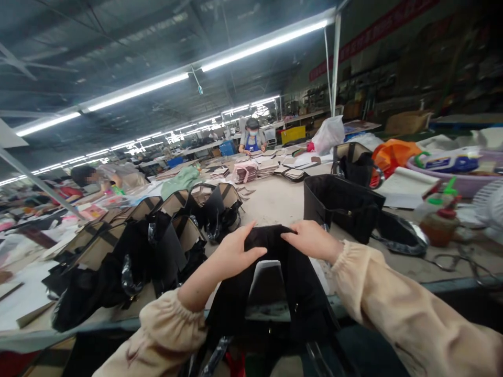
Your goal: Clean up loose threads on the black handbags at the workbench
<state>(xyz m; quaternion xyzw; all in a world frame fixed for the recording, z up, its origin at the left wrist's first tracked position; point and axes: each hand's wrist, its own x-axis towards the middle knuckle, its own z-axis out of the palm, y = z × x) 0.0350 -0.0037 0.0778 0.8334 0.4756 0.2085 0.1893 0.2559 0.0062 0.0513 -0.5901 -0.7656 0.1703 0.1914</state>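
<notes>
A black handbag [271, 319] stands at the table's front edge, right before me, with a pale grey panel showing in its middle. My left hand [239, 250] grips its far upper edge on the left, thumb apart from the fingers. On the right, my right hand [312, 240] pinches the same dark edge. Past my right hand sits another black bag [341, 207], its top gaping. Left of my left hand, several black bags with tan linings [157, 246] lie crowded together, some straps wrapped in clear plastic.
Scissors [467, 262] and a bottle of brown liquid [440, 226] lie at right, near a purple basin [440, 178] and a white notepad [406, 186]. Stacked panels [255, 170] rest farther back. One person [252, 139] works across the table, another [98, 178] at left.
</notes>
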